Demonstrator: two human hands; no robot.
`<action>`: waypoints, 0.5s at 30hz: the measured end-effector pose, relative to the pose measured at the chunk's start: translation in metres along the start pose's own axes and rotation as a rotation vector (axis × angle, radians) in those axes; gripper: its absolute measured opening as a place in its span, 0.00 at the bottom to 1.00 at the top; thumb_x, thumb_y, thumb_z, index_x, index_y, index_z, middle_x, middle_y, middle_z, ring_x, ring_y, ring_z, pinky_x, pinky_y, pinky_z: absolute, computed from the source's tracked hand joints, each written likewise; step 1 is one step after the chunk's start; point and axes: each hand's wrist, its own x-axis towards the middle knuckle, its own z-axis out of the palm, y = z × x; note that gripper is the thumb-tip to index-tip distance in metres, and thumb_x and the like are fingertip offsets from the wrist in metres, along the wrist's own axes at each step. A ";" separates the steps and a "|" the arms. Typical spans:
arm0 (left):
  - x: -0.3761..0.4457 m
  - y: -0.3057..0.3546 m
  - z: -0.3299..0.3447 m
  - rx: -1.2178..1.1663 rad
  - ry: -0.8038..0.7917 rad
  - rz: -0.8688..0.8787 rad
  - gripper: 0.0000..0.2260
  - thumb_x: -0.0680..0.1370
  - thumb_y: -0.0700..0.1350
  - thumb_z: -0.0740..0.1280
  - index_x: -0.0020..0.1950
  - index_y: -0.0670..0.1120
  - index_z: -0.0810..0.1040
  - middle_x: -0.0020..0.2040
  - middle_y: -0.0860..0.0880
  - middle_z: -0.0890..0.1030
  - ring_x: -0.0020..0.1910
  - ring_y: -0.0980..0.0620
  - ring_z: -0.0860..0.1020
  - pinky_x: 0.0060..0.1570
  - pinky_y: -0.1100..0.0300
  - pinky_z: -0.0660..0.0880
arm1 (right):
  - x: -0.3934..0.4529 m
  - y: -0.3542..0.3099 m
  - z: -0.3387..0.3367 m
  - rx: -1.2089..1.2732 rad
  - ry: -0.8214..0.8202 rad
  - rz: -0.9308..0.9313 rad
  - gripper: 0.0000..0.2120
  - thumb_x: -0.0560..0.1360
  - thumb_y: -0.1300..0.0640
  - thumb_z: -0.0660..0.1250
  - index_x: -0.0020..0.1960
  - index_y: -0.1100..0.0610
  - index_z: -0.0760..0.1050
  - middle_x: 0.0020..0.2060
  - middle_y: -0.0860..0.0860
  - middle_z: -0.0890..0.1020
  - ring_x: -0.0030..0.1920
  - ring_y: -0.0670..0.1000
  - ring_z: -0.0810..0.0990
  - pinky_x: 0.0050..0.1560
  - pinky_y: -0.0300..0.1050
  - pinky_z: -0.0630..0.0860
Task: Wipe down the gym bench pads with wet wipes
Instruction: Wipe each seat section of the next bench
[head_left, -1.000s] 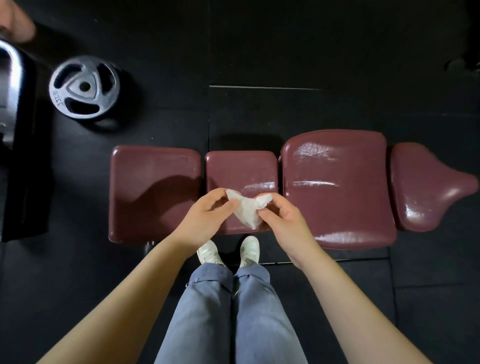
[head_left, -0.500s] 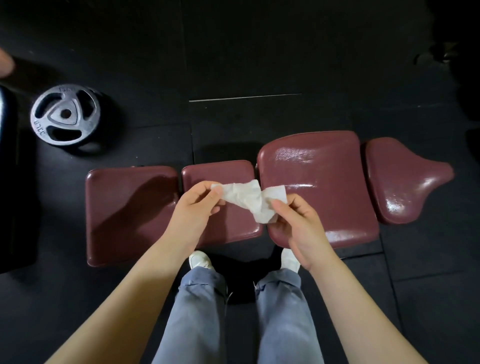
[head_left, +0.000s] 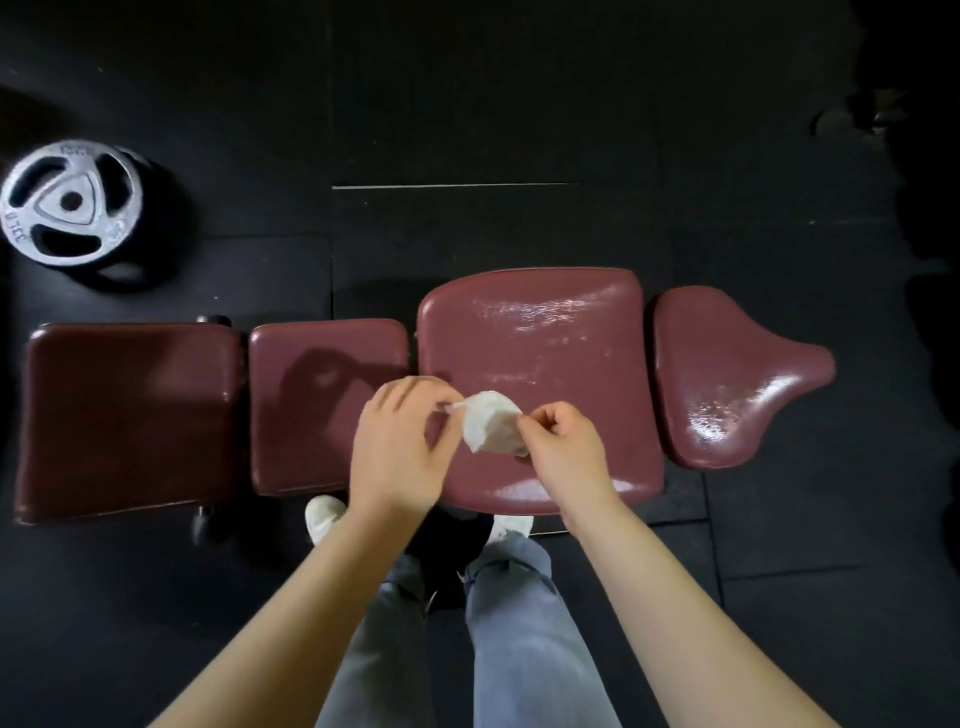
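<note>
A maroon gym bench runs left to right below me in several pads: a left pad (head_left: 130, 415), a small middle pad (head_left: 311, 395), a large glossy pad (head_left: 540, 332) and a tapered end pad (head_left: 727, 374). A white wet wipe (head_left: 491, 428) is bunched between my hands above the large pad's near left part. My left hand (head_left: 400, 447) pinches the wipe's left corner with its fingertips. The right side of the wipe is pinched by my right hand (head_left: 563, 441), fingers curled.
A grey weight plate (head_left: 67, 202) lies on the black rubber floor at the far left. My legs and white shoes (head_left: 324, 514) stand close against the bench's near edge. Dark floor mats surround the bench; dark shapes sit at the right edge.
The wipe was stretched out between my hands half a second ago; now it is gathered into a bunch. Both hands have shifted right, over the large pad.
</note>
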 end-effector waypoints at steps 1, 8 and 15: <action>-0.001 0.010 0.013 0.044 -0.010 0.052 0.03 0.77 0.48 0.66 0.48 0.51 0.79 0.49 0.56 0.79 0.51 0.52 0.75 0.52 0.59 0.67 | 0.002 0.002 -0.008 0.009 -0.008 0.001 0.07 0.75 0.54 0.67 0.41 0.56 0.73 0.35 0.49 0.77 0.37 0.50 0.75 0.44 0.53 0.78; -0.012 0.061 0.078 0.105 0.056 0.239 0.09 0.79 0.48 0.65 0.52 0.49 0.83 0.52 0.55 0.82 0.56 0.51 0.77 0.59 0.56 0.65 | 0.021 0.020 -0.049 0.657 -0.144 0.206 0.08 0.76 0.60 0.66 0.40 0.54 0.68 0.35 0.53 0.74 0.41 0.54 0.72 0.45 0.53 0.73; -0.012 0.071 0.096 0.186 -0.033 0.353 0.10 0.78 0.46 0.65 0.57 0.49 0.82 0.56 0.55 0.83 0.59 0.50 0.76 0.62 0.52 0.67 | 0.039 0.030 -0.075 0.818 -0.243 0.284 0.17 0.75 0.66 0.68 0.62 0.58 0.72 0.50 0.58 0.83 0.41 0.53 0.82 0.39 0.45 0.78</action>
